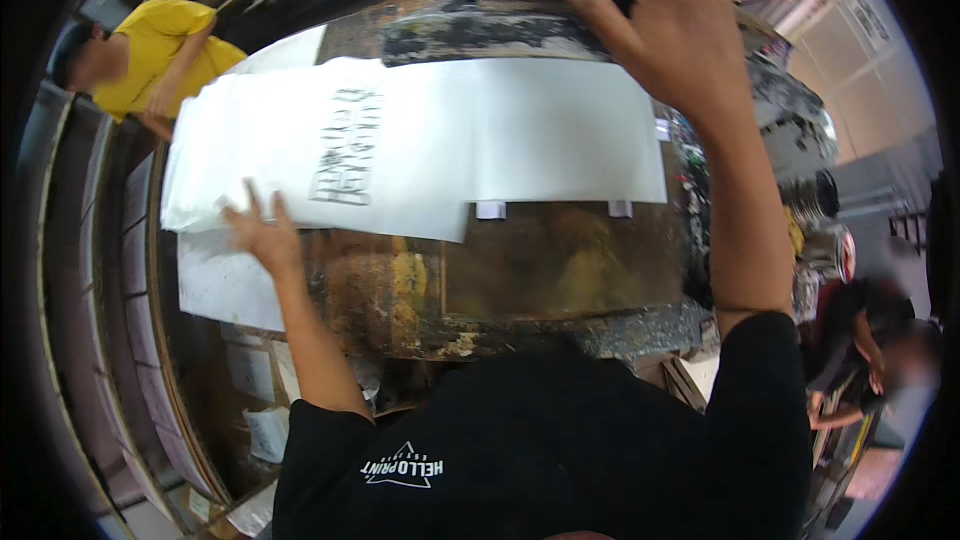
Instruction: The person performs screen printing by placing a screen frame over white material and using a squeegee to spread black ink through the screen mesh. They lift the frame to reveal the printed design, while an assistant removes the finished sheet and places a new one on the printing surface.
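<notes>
left hand (262, 232): fingers spread flat on white sheet (420, 145) at its 7 o'clock edge | right hand (665, 15): fingers curled gripping screen frame (500, 25) at sheet's 1 o'clock | stained tabletop (560, 270) below

White sheets (520, 130), one printed with black lettering, cover a worktop (540, 280) stained brown, yellow and grey; a person in a yellow shirt (160, 45) stands beyond its far left corner.
</notes>
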A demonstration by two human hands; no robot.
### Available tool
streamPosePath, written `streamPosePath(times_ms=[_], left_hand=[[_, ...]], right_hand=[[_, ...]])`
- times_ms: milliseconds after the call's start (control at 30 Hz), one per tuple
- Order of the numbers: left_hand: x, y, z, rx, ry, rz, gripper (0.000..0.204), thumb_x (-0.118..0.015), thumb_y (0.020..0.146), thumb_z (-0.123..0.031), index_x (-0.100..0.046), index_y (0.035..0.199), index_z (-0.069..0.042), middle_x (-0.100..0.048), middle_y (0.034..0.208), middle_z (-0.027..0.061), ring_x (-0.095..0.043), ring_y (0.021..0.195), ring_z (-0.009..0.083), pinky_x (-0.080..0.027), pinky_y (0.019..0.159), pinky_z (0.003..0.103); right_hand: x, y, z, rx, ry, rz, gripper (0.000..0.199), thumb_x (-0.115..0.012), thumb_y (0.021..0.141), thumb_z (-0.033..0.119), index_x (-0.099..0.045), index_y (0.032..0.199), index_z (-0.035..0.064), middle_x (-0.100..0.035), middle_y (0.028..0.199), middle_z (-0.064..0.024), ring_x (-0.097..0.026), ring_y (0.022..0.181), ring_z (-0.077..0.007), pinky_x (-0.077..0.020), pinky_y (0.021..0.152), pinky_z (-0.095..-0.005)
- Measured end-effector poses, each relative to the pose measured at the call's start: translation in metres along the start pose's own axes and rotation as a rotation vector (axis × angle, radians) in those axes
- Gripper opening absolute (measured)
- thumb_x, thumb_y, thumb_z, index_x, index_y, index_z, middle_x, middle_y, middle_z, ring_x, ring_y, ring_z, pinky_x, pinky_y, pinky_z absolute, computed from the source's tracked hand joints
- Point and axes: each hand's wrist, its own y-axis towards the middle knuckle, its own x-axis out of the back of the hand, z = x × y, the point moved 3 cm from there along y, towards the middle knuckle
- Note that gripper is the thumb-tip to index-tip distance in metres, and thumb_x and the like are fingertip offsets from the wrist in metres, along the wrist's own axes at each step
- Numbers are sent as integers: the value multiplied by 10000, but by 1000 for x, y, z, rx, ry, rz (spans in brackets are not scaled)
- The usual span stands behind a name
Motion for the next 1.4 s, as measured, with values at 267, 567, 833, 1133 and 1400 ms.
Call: streamPosePath(times_ms=[267, 567, 833, 1133, 1400], left_hand=[[-114, -176, -327, -768, -328, 498, 577, -471, 1086, -410, -467, 1585, -120, -335, 1695, 171, -271, 1581, 394, -94, 1262, 684], [-141, -183, -353, -594, -400, 697, 525, -431, 1096, -333, -496, 1559, -93, -359, 1688, 148, -288, 1567, 414, -91, 1259, 692], [-133, -183, -362, -831, -297, 500, 542, -450, 1089, -350, -504, 1544, -61, -387, 1658, 171, -308, 1545, 435, -161, 1253, 674], [-130, -197, -366, -839, -332, 530, 581, -477, 1080, -409, -501, 1542, -57, -403, 1651, 156, -296, 1553, 416, -165, 1267, 648], [-33, -81, -283, 77, -1138, 388, 906, -890, 829, -76, -380, 1574, 10, -639, 1322, 149, -665, 1095, 243, -582, 942, 393]], right_hand=[[6, 14, -3, -62, 88, 131, 539, -511, 1032, 527, -657, 818, 54, -677, 779, -136, -620, 755, -275, -420, 897, -468], [3, 6, -11, -61, 120, 80, 549, -529, 1019, 514, -671, 812, 26, -670, 735, -156, -643, 742, -289, -429, 884, -470], [2, 28, -14, -157, 162, 187, 584, -470, 1042, 541, -671, 795, 51, -618, 671, -114, -611, 657, -239, -476, 954, -521], [17, 20, 1, -108, 45, 120, 581, -455, 1060, 562, -686, 890, 57, -636, 695, -67, -580, 618, -178, -544, 720, -405], [-15, -11, -8, -123, 168, 119, 460, -574, 997, 500, -684, 966, 54, -628, 805, -75, -570, 741, -232, -461, 724, -399]])
